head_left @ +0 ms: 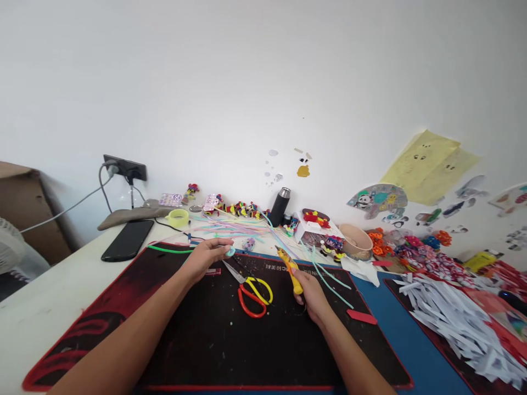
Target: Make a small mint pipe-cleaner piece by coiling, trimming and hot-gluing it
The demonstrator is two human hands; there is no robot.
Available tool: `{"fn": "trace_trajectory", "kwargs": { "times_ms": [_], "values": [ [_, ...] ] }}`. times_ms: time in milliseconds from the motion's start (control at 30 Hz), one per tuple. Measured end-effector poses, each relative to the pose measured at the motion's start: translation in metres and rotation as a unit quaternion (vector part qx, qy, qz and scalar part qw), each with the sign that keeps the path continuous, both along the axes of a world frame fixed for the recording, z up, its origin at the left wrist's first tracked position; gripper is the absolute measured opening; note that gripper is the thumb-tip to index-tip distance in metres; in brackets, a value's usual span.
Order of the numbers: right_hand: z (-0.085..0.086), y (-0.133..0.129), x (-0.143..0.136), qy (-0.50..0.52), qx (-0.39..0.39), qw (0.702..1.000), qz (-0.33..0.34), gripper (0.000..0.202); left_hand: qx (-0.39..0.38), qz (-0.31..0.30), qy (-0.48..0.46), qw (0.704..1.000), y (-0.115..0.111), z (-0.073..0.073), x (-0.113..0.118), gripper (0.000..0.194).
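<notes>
My left hand (207, 260) pinches a small pale turquoise piece (230, 251), perhaps a coiled pipe cleaner, over the far edge of the black desk mat (197, 340). In my right hand (312, 292) is a yellow glue gun (291, 271), its dark tip pointing up and to the left. Between the hands, scissors (251, 293) with one red and one yellow handle lie on the mat, blades slightly apart. Just beyond them sits a small lilac figure (248, 244). Turquoise pipe cleaners (329, 280) lie to the right of the glue gun.
Pastel pipe cleaners (230, 225), a yellow tape roll (178, 218) and a black bottle (280, 206) line the back. A phone (127, 240) lies left. White paper strips (461, 323) and colourful pipe-cleaner pieces (424, 255) are heaped right. A red strip (362, 316) rests near the mat's right edge.
</notes>
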State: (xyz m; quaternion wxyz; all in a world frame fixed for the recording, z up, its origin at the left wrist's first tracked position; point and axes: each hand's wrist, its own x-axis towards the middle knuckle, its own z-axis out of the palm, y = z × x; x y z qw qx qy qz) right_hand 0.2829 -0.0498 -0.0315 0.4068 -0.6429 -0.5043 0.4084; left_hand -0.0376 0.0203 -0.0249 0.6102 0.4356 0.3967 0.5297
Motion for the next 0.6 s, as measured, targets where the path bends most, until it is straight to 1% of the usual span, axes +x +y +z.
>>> {"fn": "trace_trajectory", "kwargs": {
  "times_ms": [100,167,233,300,433,500,600],
  "values": [
    [0.005,-0.005,-0.006,0.127,0.0,0.992,0.013,0.056,-0.012,0.003,-0.014,1.0,0.001,0.0,0.001,0.051],
    [0.008,-0.006,-0.011,0.266,-0.022,0.963,0.033,0.053,-0.017,0.002,-0.02,1.0,0.002,0.0,0.001,0.049],
    [0.01,-0.005,-0.017,0.355,-0.047,0.932,0.055,0.049,-0.02,0.002,-0.026,0.999,0.002,0.0,0.002,0.046],
    [0.01,-0.003,-0.023,0.393,-0.062,0.915,0.074,0.048,-0.024,0.003,-0.033,0.999,0.002,0.001,0.001,0.044],
    [0.012,0.007,-0.038,0.423,-0.068,0.896,0.121,0.046,-0.027,0.007,-0.052,0.998,0.002,0.001,0.0,0.041],
    [0.017,0.014,-0.045,0.434,-0.069,0.886,0.151,0.045,-0.028,0.011,-0.062,0.998,0.002,0.001,0.0,0.041],
    [0.029,0.027,-0.055,0.456,-0.062,0.87,0.177,0.036,-0.03,0.016,-0.074,0.997,0.003,-0.001,0.0,0.041]
  ]
}}
